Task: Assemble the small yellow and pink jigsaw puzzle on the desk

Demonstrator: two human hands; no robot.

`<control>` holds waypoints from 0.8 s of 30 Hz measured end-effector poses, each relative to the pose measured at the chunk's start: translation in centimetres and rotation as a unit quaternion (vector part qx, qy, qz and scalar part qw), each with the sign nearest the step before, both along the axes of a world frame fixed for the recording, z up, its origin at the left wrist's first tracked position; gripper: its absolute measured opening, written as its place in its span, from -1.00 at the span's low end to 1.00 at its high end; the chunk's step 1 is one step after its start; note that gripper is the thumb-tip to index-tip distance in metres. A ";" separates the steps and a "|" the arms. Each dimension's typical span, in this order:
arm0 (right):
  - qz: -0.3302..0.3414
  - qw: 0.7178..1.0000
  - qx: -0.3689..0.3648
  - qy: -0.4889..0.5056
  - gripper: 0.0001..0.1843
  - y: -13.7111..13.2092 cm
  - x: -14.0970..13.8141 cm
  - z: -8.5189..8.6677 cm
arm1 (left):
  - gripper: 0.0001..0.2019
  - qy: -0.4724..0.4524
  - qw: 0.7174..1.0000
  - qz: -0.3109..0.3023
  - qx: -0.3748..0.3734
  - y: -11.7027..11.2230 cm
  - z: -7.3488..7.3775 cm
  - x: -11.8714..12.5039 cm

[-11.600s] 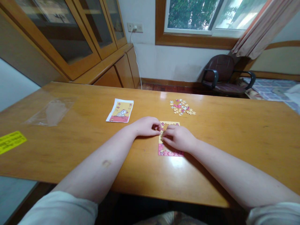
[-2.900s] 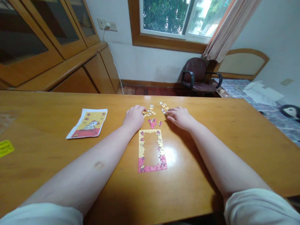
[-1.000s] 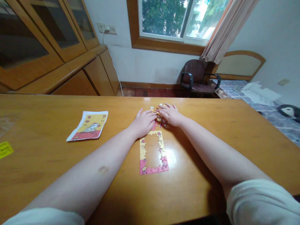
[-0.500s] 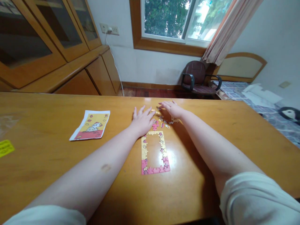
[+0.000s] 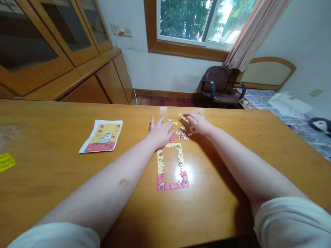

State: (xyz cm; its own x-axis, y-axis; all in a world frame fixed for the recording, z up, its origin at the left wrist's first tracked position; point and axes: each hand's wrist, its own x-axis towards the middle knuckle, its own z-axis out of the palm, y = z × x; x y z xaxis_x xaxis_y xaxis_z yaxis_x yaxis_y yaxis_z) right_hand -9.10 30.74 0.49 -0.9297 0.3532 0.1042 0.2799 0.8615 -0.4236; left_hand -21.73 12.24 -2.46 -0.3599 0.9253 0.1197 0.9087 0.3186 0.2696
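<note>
A rectangular puzzle border (image 5: 172, 166) in yellow and pink lies joined on the wooden table (image 5: 51, 179), its middle hollow. Just beyond it are several loose puzzle pieces (image 5: 182, 132). My left hand (image 5: 160, 131) lies flat on the table left of the pieces, fingers spread. To the right of the pieces my right hand (image 5: 199, 123) rests palm down, its fingers stretched over them. Neither hand grips anything that I can see.
A printed picture card (image 5: 102, 140) with a white animal lies left of the hands. A yellow label (image 5: 5, 162) and a clear plastic bag (image 5: 9, 134) sit at the far left. Behind the table are wooden cabinets (image 5: 59, 51), a dark armchair (image 5: 220, 86) and a window.
Since 11.6 s ago both hands left the border and reached to the loose pieces. Over the last second the hands slid slightly apart, and the pieces show spread between them.
</note>
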 end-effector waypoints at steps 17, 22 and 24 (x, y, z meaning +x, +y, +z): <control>0.073 0.993 -0.096 -0.013 -0.49 0.3 0.3 0.0 | -0.49 -0.010 1.000 -0.028 0.008 -0.4 0.4 0.2; 0.003 0.998 -0.061 0.022 -0.51 1.1 0.6 -0.3 | -0.50 -0.014 0.999 -0.030 0.006 -0.5 0.5 0.2; -0.002 0.999 -0.035 0.005 -0.53 1.5 0.3 -0.4 | -0.50 -0.011 1.000 -0.022 0.013 -0.5 0.5 0.1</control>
State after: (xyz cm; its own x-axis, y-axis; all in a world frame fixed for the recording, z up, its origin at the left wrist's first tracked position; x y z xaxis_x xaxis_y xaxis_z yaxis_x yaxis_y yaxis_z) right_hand -8.81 32.22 0.05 -0.9273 0.3637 0.0883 0.2786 0.8283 -0.4860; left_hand -21.65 11.72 -1.91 -0.3213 0.9372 0.1360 0.9156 0.2708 0.2971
